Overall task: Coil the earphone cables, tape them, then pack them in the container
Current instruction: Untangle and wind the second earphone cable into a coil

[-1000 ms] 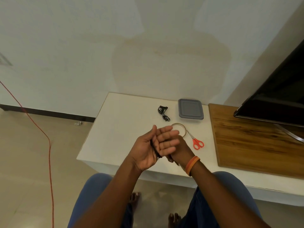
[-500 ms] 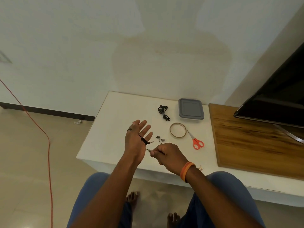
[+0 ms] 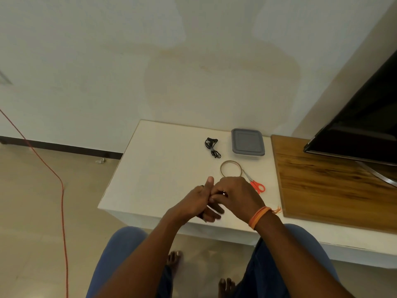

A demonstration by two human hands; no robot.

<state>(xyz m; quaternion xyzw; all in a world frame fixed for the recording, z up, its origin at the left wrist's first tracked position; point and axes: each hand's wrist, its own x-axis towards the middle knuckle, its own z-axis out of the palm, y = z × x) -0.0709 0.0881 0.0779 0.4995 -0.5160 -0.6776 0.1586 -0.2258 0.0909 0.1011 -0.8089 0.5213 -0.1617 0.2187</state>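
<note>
- Head view: the left hand (image 3: 194, 201) and the right hand (image 3: 235, 193) meet above the near edge of the white surface (image 3: 163, 168), touching each other.
- The left hand's thumb points up and away, and its fingers (image 3: 211, 214) stretch out to the right, side by side, under the right hand.
- The right hand's fingers (image 3: 217, 191) curl down over the left fingers and pinch a small dark bit of earphone cable (image 3: 224, 192) that shows between the two hands; most of this cable is hidden, so how it lies cannot be told.
- A thin dark strand also shows at the base of the left thumb.
- An orange thread band (image 3: 258, 216) sits on the right wrist.
- Beyond the fingers, further from the person, a second black earphone bundle (image 3: 211, 147) lies coiled on the surface, well apart from both hands.
- Right of that bundle stands a closed grey-lidded container (image 3: 247, 141), near it but not touching.
- Just beyond the right hand lies a tape roll (image 3: 222, 167), its near rim partly covered by the knuckles.
- Orange-handled scissors (image 3: 256, 186) lie just right of the right hand, with the blade tips at the tape roll's rim.
- Further right, a wooden board (image 3: 335, 186) carries a dark television (image 3: 363, 130).
- Left of the hands, an orange cord (image 3: 62, 190) trails across the floor.
- Blue-clad knees and bare feet show below the surface's edge.
</note>
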